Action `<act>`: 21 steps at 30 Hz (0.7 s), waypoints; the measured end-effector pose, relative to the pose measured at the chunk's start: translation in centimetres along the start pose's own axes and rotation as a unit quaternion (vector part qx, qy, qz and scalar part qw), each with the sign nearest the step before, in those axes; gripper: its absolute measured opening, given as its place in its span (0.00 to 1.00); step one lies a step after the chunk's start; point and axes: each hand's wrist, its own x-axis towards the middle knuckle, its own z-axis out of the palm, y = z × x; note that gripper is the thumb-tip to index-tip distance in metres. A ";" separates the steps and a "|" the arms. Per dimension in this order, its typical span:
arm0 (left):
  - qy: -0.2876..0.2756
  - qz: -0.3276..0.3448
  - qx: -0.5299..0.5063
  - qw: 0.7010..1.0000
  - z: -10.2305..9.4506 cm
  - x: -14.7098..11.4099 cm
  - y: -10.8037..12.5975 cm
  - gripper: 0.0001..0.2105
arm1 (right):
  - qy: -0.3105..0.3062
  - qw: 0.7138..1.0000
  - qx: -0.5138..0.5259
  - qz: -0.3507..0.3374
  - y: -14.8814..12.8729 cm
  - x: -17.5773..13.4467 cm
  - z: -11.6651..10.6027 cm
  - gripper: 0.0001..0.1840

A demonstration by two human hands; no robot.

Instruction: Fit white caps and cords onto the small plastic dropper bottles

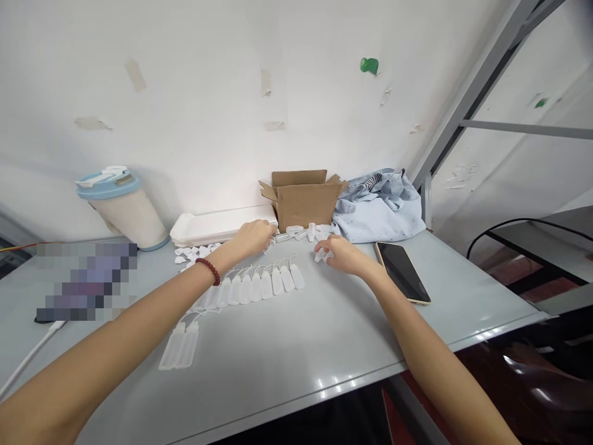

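Observation:
My right hand (341,254) is closed, its fingertips around a small translucent plastic piece (319,254). Beyond it lies a loose heap of similar translucent pieces (301,235) in front of the cardboard box. My left hand (252,237) reaches to the left end of that heap, its fingers bent together; what they hold is hidden. Under my left forearm runs a row of flat translucent plastic tags (256,287) with thin white loops. Two more tags (180,346) lie side by side nearer the front. Small white plastic pieces (189,252) are heaped left of my left hand.
An open cardboard box (306,204) and a light blue cloth (380,210) stand against the wall. A stack of white trays or boxes (217,225) lies beside a lidded cup (127,210). One phone (402,272) lies at right; a pixelated device (88,281) with a cable lies at left.

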 end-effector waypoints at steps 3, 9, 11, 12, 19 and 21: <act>-0.008 0.007 0.011 1.000 0.1 0.4 0.1 0.10 | 0.003 1.000 -0.004 -0.001 -0.1 0.1 0.2 0.26; -0.001 -0.005 0.007 1.000 -0.3 -0.2 0.2 0.09 | 0.002 1.000 -0.004 -0.015 -0.7 0.1 0.3 0.22; 0.013 -0.015 -0.003 1.000 -0.9 -0.8 0.2 0.09 | 0.001 1.000 -0.001 -0.021 -0.9 0.1 0.3 0.19; 0.024 -0.020 -0.010 0.999 -1.3 -1.3 0.2 0.09 | 0.001 1.000 -0.001 -0.024 -1.0 0.1 0.3 0.18; 0.111 -0.086 -0.112 0.984 -3.5 -6.6 -1.1 0.11 | 0.006 0.999 -0.002 -0.038 -1.4 0.0 0.6 0.23; 0.156 -0.148 -0.207 0.954 -3.7 -8.4 -1.4 0.10 | 0.016 0.999 -0.010 -0.043 -1.5 0.0 0.8 0.26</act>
